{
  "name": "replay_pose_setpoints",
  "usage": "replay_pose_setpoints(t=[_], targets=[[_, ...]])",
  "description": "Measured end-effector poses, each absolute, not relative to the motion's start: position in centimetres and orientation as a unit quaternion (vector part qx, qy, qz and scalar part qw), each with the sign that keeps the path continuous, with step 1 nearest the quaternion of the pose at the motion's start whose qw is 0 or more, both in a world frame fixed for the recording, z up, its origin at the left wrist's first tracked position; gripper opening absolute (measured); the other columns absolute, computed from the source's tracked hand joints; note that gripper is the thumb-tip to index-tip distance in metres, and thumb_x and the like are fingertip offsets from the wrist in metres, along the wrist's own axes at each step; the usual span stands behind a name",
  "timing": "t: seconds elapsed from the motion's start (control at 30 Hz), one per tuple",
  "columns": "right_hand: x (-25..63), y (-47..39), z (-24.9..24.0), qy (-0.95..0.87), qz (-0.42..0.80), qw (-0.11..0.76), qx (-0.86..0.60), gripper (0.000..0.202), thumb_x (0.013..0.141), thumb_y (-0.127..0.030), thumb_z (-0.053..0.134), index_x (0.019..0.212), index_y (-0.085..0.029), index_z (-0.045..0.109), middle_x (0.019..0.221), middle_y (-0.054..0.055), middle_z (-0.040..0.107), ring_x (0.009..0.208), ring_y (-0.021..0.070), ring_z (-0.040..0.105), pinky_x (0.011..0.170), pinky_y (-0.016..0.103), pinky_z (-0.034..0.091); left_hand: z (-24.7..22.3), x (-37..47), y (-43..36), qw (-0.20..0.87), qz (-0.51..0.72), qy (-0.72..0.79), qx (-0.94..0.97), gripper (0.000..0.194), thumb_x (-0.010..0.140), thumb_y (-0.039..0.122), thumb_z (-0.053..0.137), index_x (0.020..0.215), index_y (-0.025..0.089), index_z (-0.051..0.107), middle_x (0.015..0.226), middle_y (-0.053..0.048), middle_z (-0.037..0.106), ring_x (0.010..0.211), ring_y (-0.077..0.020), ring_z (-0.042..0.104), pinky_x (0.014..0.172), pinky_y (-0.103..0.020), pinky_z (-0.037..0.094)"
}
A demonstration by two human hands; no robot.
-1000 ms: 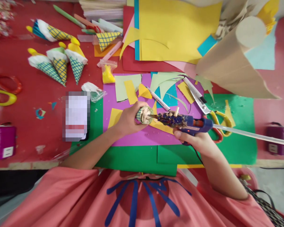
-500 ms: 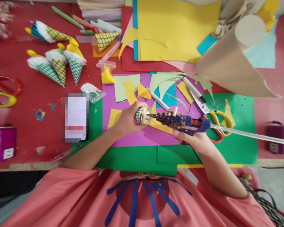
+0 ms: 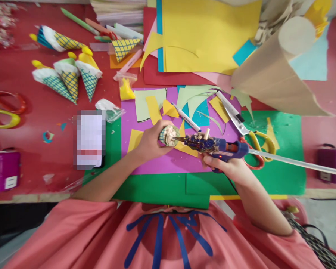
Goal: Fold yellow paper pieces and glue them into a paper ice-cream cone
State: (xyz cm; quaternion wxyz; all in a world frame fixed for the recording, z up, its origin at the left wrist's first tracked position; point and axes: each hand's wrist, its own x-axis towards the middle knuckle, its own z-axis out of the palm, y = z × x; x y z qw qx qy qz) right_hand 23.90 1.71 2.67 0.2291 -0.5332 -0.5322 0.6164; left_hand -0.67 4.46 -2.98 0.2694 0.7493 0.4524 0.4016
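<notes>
My left hand (image 3: 154, 141) is wrapped round a small paper cone (image 3: 168, 136) with a checked pattern, its open end facing up and stuffed with crumpled cream paper. In my right hand (image 3: 226, 166) is a dark blue hot glue gun (image 3: 218, 145), crusted with old glue along its front. A long clear glue stick (image 3: 291, 158) sticks out of its back. The gun's metal nozzle points left and its tip is at the stuffing in the cone's mouth. Below both hands lies a purple sheet (image 3: 156, 164) on green paper (image 3: 156, 186).
Finished-looking paper cones (image 3: 70, 76) lie at the upper left. Scissors (image 3: 249, 138) and a marker (image 3: 187, 117) lie close to the gun among paper scraps. A phone (image 3: 89, 140) rests left of my forearm. A large brown paper cone (image 3: 271, 71) stands at the right.
The glue gun's nozzle has shifted slightly left and down over the stuffing. My left hand and the cone have hardly moved.
</notes>
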Motion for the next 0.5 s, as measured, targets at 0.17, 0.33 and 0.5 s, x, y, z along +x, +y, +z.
replay_pose_setpoints(t=[0.17, 0.33, 0.5], targets=[[23.99, 1.65, 2.45, -0.533, 0.618, 0.216, -0.535, 0.033, 0.076, -0.048, 0.069, 0.070, -0.016, 0.063, 0.061, 0.002, 0.061, 0.056, 0.0126, 0.055, 0.053, 0.025, 0.046, -2.98, -0.71, 4.40, 0.277, 0.396, 0.455, 0.748, 0.039, 0.069, 0.025, 0.072, 0.103, 0.025, 0.052, 0.083, 0.002, 0.066, 0.068, -0.0141, 0.063, 0.057, -0.026, 0.048], [24.10, 1.57, 2.27, -0.537, 0.627, 0.217, -0.521, 0.033, 0.079, -0.047, 0.067, 0.067, -0.016, 0.061, 0.059, 0.001, 0.060, 0.055, 0.0117, 0.055, 0.052, 0.024, 0.045, -3.01, -0.76, 4.42, 0.286, 0.402, 0.447, 0.747, 0.041, 0.069, 0.027, 0.073, 0.104, 0.027, 0.051, 0.084, 0.003, 0.066, 0.067, -0.0136, 0.063, 0.057, -0.025, 0.047], [24.15, 1.42, 2.11, -0.522, 0.646, 0.220, -0.512, 0.031, 0.080, -0.046, 0.067, 0.072, -0.016, 0.061, 0.060, 0.000, 0.058, 0.054, 0.0105, 0.052, 0.051, 0.024, 0.043, -3.08, -0.70, 4.40, 0.286, 0.403, 0.445, 0.747, 0.043, 0.069, 0.024, 0.073, 0.105, 0.027, 0.050, 0.084, 0.004, 0.065, 0.068, -0.0128, 0.062, 0.059, -0.025, 0.047]])
